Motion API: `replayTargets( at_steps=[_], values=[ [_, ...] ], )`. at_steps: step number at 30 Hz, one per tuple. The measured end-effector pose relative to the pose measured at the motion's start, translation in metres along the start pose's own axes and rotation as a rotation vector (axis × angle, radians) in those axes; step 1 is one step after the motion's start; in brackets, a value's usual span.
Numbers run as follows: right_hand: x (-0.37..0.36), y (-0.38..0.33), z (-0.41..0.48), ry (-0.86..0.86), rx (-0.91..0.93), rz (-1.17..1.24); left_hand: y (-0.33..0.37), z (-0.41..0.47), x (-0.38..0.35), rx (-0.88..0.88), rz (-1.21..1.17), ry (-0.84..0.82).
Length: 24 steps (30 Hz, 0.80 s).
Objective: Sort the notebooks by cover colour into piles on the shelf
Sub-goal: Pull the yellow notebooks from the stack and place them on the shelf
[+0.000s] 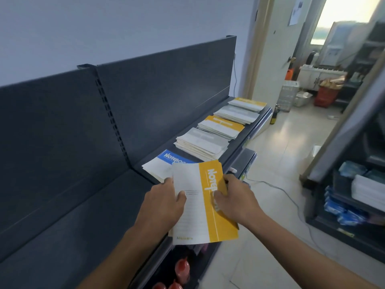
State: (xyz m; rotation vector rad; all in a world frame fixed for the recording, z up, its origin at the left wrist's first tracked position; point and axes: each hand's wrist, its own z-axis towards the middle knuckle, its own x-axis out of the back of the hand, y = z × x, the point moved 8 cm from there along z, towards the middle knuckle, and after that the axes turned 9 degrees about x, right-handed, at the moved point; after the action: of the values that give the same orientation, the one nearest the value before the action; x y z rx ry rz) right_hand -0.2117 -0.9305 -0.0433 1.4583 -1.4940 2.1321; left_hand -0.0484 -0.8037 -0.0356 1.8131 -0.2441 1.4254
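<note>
Between both hands [162,203], yellow-and-white notebook [205,202].

The near left stretch of the shelf [83,215] is seen bare and open from above and in front. It is closed behind by the back panel [52,132] and its slotted upright [110,113]. The right stretch is filled by a row: blue pile [160,165], grey pile [201,142], yellow pile [220,126] and two farther piles. The blue pile's near corner is covered by the held yellow notebook [208,205].
</note>
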Motion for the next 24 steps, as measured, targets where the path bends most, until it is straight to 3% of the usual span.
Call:
replayTargets(
  at_steps=[15, 24],
  values=[
    [0.056, 0.076, 0.106, 0.07, -0.171, -0.012, 0.11, 0.124, -0.051, -0.204, 0.004, -0.005],
    [0.101, 0.149, 0.159, 0.064, -0.181, 0.059, 0.186, 0.171, -0.1, -0.197, 0.03, -0.01]
  ],
)
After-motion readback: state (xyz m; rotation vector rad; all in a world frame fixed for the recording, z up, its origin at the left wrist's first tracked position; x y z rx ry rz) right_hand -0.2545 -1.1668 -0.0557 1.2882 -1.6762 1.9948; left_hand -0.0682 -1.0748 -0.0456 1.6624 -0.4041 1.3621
